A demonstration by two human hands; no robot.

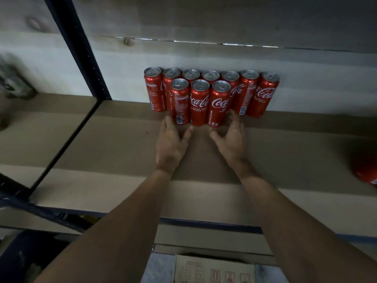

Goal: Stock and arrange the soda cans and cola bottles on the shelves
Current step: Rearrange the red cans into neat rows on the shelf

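Red cans [201, 103] in 2 rows; left hand [170, 144], right hand [232, 139] flank front 3, grips spread.

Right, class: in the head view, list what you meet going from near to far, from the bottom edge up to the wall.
Box → left hand and right hand, side by side → front row of three cans → back row of seven cans → wall.
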